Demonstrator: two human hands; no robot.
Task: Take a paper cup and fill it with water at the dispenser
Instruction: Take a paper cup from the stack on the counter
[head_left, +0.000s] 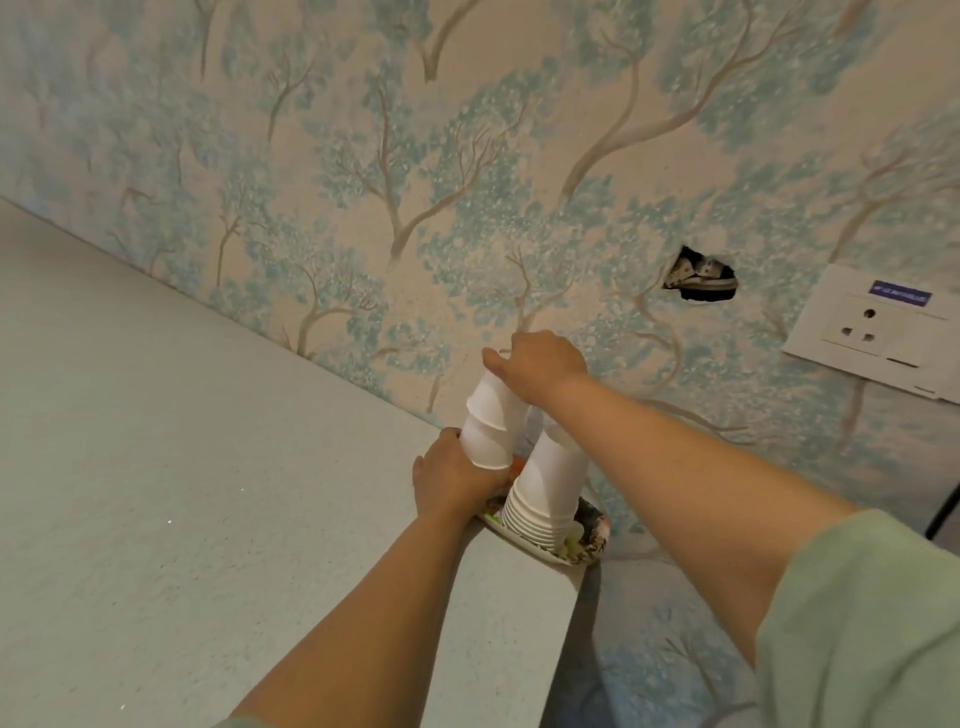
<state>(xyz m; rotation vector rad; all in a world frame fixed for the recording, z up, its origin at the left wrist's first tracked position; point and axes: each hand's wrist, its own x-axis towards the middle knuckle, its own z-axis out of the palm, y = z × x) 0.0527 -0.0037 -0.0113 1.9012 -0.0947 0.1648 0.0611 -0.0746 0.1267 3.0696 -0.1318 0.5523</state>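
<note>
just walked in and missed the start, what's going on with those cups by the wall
A person is pulling a paper cup off a stack. The left hand grips the lower part of a short stack of white cups, while the right hand pinches the top cup to free it. A second, taller stack stands upside down on a patterned plate at the corner of the counter, beside the wallpapered wall. No cup is separated yet, and no water dispenser is in view.
</note>
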